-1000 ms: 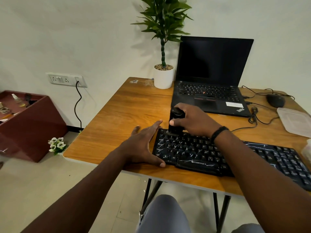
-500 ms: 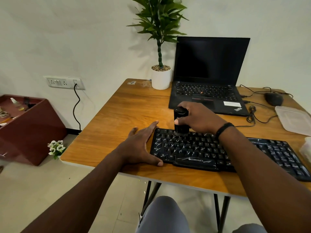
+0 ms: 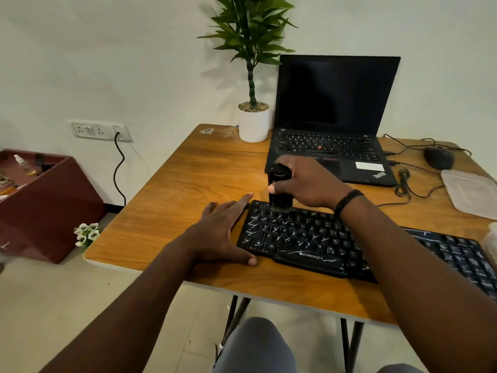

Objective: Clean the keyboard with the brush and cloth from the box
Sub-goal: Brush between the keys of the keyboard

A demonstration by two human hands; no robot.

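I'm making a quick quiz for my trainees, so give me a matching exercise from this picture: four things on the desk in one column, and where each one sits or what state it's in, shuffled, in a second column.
Things:
1. brush
2. left hand
3. plant pot
4. mouse

Places or states:
A. beside the laptop, on its right, with a cable
B. flat on the table, against the keyboard's left end
C. at the table's far edge, left of the laptop
D. gripped upright by the right hand, bristles on the top key rows

Pairs: 1-D, 2-B, 3-C, 4-A
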